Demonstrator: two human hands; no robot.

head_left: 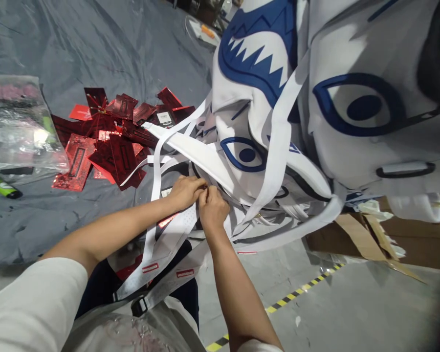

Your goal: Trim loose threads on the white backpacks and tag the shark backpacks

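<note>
A white backpack (238,122) with blue eye and shark-tooth patterns lies in front of me, its white straps looping over it. At its near edge, my left hand (186,191) and my right hand (214,209) meet with fingertips bent together. Both are closed in a pinch, and whatever is between the fingers is hidden. Below them, padded white shoulder straps (176,234) with small red labels hang toward my lap, beside a black buckle (139,306). Under my left wrist a white tag (166,192) partly shows.
Shiny red cards (122,151) are heaped on the grey-covered table (121,49). A clear plastic bag (18,122) and a green-and-black object (2,185) lie at the left. More white bags (381,146) fill the right. Cardboard boxes (407,232) and striped floor tape (300,292) are below.
</note>
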